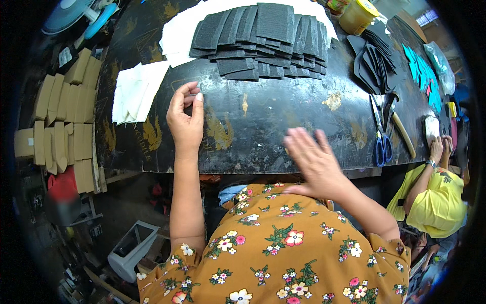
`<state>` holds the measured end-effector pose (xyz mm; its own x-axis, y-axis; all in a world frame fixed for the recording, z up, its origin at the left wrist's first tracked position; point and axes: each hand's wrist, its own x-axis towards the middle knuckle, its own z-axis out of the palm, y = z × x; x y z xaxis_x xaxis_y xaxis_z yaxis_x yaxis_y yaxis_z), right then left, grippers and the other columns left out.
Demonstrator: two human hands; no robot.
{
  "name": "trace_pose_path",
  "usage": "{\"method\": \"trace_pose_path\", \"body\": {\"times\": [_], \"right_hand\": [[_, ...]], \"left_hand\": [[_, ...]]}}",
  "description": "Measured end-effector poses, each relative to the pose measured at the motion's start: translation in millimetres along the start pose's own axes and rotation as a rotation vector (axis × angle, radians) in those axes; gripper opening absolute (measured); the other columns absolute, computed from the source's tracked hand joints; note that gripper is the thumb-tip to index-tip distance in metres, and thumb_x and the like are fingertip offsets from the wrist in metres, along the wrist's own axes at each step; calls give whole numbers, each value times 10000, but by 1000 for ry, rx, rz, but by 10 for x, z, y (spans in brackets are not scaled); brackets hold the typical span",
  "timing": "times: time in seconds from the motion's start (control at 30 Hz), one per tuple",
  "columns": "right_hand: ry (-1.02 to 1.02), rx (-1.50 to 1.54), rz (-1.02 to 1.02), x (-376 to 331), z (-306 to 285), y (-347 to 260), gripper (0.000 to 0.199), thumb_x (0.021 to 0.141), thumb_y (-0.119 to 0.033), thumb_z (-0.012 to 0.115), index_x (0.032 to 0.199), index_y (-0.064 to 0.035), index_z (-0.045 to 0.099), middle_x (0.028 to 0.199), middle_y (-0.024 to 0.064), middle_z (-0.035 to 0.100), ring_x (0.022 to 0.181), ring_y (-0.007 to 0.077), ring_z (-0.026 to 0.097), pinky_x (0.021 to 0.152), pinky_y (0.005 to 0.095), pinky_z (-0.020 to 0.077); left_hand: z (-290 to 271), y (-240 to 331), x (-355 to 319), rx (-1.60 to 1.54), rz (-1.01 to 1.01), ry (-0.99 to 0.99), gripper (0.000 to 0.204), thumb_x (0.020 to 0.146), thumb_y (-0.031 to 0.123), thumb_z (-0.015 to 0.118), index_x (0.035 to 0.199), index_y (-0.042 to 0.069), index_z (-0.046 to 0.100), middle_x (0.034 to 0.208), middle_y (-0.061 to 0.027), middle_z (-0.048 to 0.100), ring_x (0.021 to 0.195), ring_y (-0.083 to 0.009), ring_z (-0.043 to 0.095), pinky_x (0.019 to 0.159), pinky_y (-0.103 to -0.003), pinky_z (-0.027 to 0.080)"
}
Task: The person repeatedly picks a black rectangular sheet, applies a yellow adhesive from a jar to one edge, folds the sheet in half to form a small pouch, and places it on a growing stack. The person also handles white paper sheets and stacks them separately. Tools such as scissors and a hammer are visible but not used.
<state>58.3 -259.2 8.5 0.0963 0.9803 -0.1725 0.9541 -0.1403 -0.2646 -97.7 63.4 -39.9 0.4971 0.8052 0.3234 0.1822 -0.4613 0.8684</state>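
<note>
My left hand (186,115) is raised over the dark table (253,142) with its fingers loosely curled. A small gap shows between thumb and fingers, and I see nothing in them. My right hand (319,164) is over the table's near edge, palm down, fingers stretched and slightly blurred; it holds nothing. Beyond both hands lies a broad pile of black rectangular pieces (275,23), overlapping in rows on white sheets (177,40). Left of my left hand is a smaller stack of white cloth-like pieces (136,96).
On the right lie blue-handled scissors (383,149), a wooden-handled hammer (403,134), black cut pieces (374,63) and teal pieces (425,76). A yellow-lidded tub (358,17) stands behind. Another person in yellow (438,202) works at the right. Brown cardboard pieces (66,104) are stacked left.
</note>
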Motion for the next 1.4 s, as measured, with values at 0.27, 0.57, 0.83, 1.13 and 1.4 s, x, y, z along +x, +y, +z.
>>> {"method": "trace_pose_path", "body": {"times": [0.27, 0.57, 0.83, 1.13, 1.4], "right_hand": [[26, 37, -330, 800, 85, -293, 1142, 882, -763, 692, 1724, -79, 335, 1792, 147, 330, 1688, 304, 242, 1345, 637, 96], [-21, -199, 592, -592, -203, 599, 1136, 880, -597, 742, 1762, -79, 248, 1819, 223, 233, 1695, 389, 191, 1348, 601, 59], [-30, 55, -197, 483, 80, -267, 1035, 917, -691, 720, 1714, -129, 374, 1785, 129, 346, 1674, 313, 271, 1334, 674, 97], [359, 41, 252, -155, -354, 743, 506, 821, -199, 890, 1316, -163, 789, 1473, 114, 676, 1397, 345, 598, 1202, 565, 387], [360, 46, 14, 231, -340, 660, 406, 844, -354, 878, 1119, -110, 705, 1232, 131, 646, 1157, 369, 598, 1004, 514, 456]], "left_hand": [[-18, 1, -15, -15, 51, 26, 239, 1010, 65, 731, 1246, 28, 748, 1128, -116, 799, 978, -172, 763, 888, -337, 605], [-47, 81, -56, -8, 113, -6, 226, 937, 19, 732, 1162, 7, 719, 1066, -162, 749, 948, -308, 756, 856, -433, 599], [-47, 96, -58, 17, 96, -22, 283, 954, 7, 728, 1236, 22, 737, 1119, -149, 746, 955, -240, 761, 889, -360, 587], [-90, 68, -13, -47, -27, 2, 311, 973, -12, 727, 1282, 11, 699, 1207, -130, 728, 990, -205, 756, 917, -335, 585], [-14, 88, 1036, 21, 162, -13, 446, 975, 97, 772, 1396, 8, 655, 1371, -156, 691, 1205, -273, 701, 1014, -412, 562]]}}
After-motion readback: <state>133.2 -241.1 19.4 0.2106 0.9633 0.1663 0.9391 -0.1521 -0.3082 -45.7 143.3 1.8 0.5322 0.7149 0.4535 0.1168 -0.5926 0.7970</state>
